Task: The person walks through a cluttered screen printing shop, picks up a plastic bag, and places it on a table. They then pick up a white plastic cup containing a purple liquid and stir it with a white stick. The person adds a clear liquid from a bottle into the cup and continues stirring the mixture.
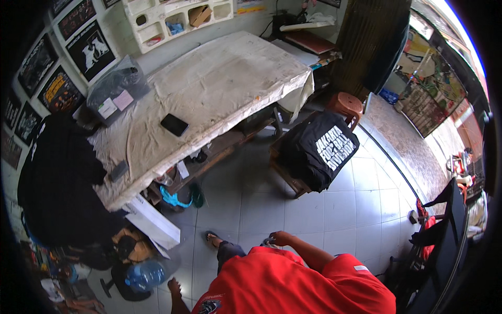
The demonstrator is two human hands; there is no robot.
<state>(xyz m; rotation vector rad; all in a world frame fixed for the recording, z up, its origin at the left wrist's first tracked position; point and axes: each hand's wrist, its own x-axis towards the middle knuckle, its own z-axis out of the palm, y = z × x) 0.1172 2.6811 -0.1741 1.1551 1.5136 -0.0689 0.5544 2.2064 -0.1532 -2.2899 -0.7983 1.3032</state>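
My right hand (pixel 280 238) is in front of my red shirt (pixel 293 282), low over the tiled floor (pixel 314 209). Its fingers are curled around a small grey object (pixel 269 242) that is too small to identify. My right forearm runs back to the lower right. My left hand is hidden. A sandalled foot (pixel 211 238) rests on the tiles just left of the hand. Nearest ahead is a wooden chair (pixel 290 180) draped with a black shirt (pixel 319 149) with white print.
A long table (pixel 219 78) under stained white cloth holds a black phone (pixel 174 124), a small dark block (pixel 119 170) and a plastic-wrapped bundle (pixel 117 89). Black garments (pixel 57 183) pile at left. A white box (pixel 151 222), blue water bottle (pixel 144 275) and orange stool (pixel 345 103) stand on the floor.
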